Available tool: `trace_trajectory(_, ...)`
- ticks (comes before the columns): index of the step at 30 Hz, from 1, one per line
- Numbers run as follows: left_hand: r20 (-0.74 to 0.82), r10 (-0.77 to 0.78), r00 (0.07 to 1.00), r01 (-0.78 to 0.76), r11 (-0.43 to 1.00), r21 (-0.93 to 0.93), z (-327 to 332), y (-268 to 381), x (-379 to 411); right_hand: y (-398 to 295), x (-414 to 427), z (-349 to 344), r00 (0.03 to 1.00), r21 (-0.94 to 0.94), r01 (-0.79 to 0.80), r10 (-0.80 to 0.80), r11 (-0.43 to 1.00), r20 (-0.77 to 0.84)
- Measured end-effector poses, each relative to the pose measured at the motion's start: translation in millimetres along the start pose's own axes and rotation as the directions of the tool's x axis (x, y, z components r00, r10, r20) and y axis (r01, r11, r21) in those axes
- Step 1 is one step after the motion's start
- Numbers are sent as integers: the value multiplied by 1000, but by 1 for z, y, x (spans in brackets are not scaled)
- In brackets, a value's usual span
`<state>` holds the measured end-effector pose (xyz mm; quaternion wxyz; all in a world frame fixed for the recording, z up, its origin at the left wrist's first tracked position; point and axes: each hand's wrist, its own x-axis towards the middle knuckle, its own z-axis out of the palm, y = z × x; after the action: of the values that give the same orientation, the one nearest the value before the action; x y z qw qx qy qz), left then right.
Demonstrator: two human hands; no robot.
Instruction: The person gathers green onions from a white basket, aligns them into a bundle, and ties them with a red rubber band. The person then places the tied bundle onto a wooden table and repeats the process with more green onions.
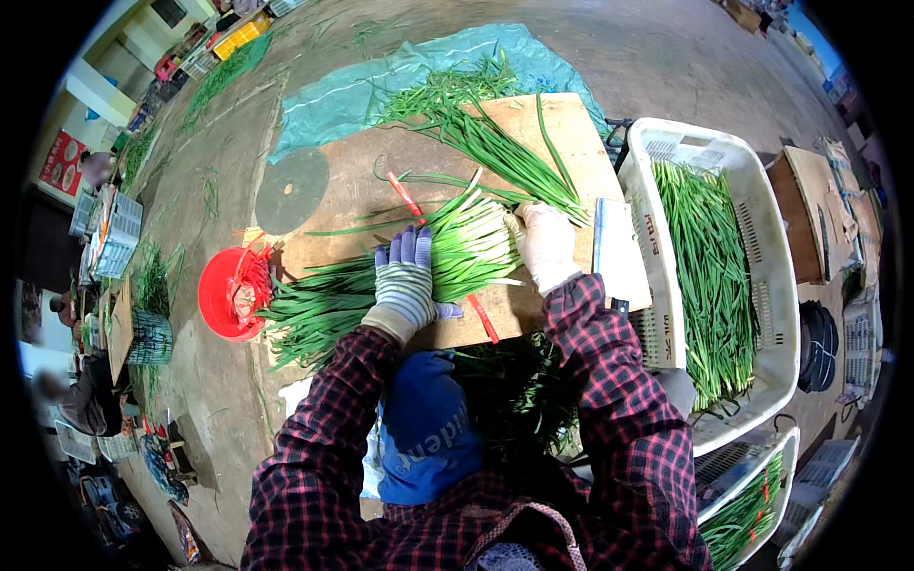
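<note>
A thick bundle of green leafy stalks with pale ends, likely garlic chives (pixel 471 250), lies across a wooden board (pixel 343 171). My left hand (pixel 403 278), in a striped knit glove, rests spread on top of the bundle, fingers pointing away from me. At the pale ends is my right hand (pixel 543 243), in a whitish glove, its fingertips against the stalks; its grip is hard to make out. A red strip (pixel 483 318) shows below the bundle and another (pixel 405 194) above it. Loose stalks (pixel 507 150) lie further back. Right of my right hand lies a wide-bladed cleaver (pixel 613 243).
A red bucket (pixel 214 292) holding red strips stands left of the board. White plastic crates (pixel 782 285) of stalks stand at the right. Behind the board lies a green sheet (pixel 335 100) with cuttings. At the far left, people are near crates (pixel 118 235).
</note>
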<state>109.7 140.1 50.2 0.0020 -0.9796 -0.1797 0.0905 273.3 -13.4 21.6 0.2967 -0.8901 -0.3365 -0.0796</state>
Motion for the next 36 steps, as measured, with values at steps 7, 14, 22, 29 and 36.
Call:
trace_trajectory(7,-28,-14,999,13,1000,-19,7,-1,-2,3,-25,-87,892,734,-411,73,541,446)
trace_trajectory(14,-78,-14,997,19,998,67,21,-6,2,-64,-60,-92,767,480,109,-381,871,516)
trace_trajectory(22,-167,55,984,-65,996,-54,19,-15,8,-76,12,18,906,-93,418,-422,903,-25)
trace_trajectory(29,-166,50,985,-82,978,-190,3,-15,8,-53,23,15,958,213,169,-211,962,195)
trace_trajectory(36,-107,88,990,-102,987,-125,-8,-23,13,-2,2,-97,988,-78,-46,57,996,143)
